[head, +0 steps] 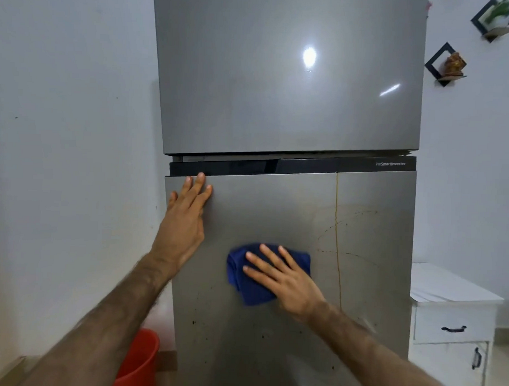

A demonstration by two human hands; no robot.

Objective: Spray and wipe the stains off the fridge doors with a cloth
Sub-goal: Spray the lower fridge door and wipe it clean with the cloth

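You pressed the blue cloth (256, 282) flat against the lower fridge door (275, 222) with your right hand (288, 277), fingers spread straight. Your left hand (186, 216) lay open at the door's upper left corner, bracing it. The brown drip streak (336, 239) just right of the cloth could smear across the smooth brushed steel if the soft, bunched cloth dragged it dry.

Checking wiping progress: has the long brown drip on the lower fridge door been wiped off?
No, the brown drip still runs down the lower door, right of the blue cloth under the right hand.
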